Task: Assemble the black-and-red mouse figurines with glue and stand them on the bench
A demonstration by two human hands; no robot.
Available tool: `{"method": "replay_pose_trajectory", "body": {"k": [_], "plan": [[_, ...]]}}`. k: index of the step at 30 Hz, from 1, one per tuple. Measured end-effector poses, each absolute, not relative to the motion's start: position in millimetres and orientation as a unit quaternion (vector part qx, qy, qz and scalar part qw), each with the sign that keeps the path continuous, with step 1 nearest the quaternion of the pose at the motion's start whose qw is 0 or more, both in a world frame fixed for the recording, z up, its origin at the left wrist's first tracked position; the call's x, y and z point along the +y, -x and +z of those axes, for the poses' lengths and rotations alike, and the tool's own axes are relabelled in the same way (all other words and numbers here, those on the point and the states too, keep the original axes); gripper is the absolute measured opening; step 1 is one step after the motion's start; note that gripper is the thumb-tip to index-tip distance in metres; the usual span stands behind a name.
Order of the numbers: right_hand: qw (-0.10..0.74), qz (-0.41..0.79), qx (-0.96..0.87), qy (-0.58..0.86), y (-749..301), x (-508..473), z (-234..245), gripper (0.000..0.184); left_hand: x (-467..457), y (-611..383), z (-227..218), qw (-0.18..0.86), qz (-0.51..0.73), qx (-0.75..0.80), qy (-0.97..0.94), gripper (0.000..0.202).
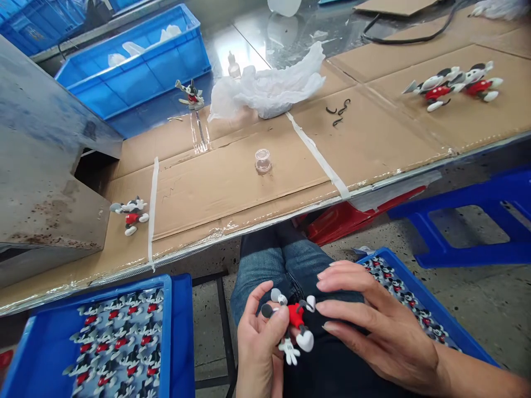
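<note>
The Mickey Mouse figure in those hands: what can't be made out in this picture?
Head view:
- Part of the Mickey Mouse figure, covered by the left hand.
- The blue tray at lower left, cut off by the bottom edge.
- The small black curved pieces on the cardboard, too small to identify.

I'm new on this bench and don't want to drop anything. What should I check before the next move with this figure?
1. Mickey Mouse figurine gripped by left hand: ok.
2. Right hand holding nothing: ok.
3. Figurine free of surface flaws: cannot tell, fingers hide part of it.
4. Blue crate of figurines within view at the lap's left: ok.
5. Small black curved pieces lying together on the cardboard: ok.
6. Clear round container upright on the cardboard: ok.
</note>
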State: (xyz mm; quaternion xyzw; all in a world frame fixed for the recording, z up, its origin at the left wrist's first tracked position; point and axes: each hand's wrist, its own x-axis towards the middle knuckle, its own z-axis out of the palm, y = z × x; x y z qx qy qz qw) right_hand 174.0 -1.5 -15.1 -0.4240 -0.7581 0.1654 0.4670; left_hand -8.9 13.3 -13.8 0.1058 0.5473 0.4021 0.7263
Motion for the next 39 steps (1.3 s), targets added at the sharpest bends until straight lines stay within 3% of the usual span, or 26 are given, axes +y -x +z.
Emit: {"method": "replay_pose_trajectory", "body": {"k": [8,15,20,28,39], "plan": [[0.481,0.163,-0.745,0.434,-171,0,-22,0.024,16,13,-17,0.718,0.381,0.575,-0.092,0.068],[0.437,0.284,-0.736,0.432,-173,6,-15,0.027,12,9,-17,0.698,0.403,0.574,-0.144,0.068],[0.418,0.246,-0.781,0.393,-170,8,-15,0.022,4,5,-14,0.629,0.431,0.597,-0.25,0.061],[0.403,0.261,-0.792,0.376,-173,11,-16,0.01,1,4,-10,0.634,0.42,0.585,-0.28,0.053],[0.363,0.271,-0.811,0.37,-175,13,-5,0.014,1,3,-7,0.637,0.431,0.574,-0.281,0.048]]}}
